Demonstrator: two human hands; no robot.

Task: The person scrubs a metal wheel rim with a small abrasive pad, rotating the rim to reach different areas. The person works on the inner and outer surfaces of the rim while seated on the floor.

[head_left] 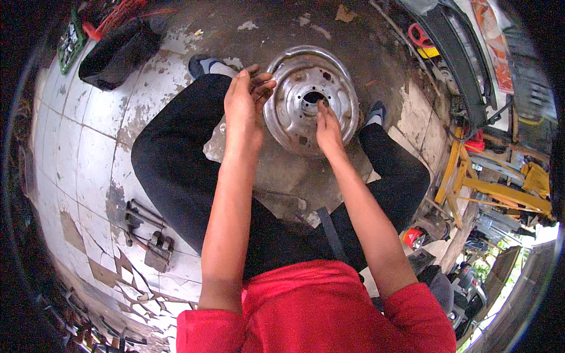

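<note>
A bare silver steel wheel rim (286,109) rests on the dark floor between my legs, its face and round centre hole towards me. Small bolt holes ring that hole. At the rim's left edge is my left hand (244,106), its fingers apart and loosely bent, with dark smudges on them and nothing seen in them. I cannot tell whether it touches the metal. My right hand (328,128) reaches over the right part of the wheel face, fingers stretched out close together beside the centre hole. Part of the face is hidden beneath it.
A black bag-like container (118,54) stands on the worn white tiles at far left. Metal tools with a block (158,250) lie left of my leg. A yellow metal frame (456,176) and much clutter fill the right side. A red scissor-like handle (419,35) is at upper right.
</note>
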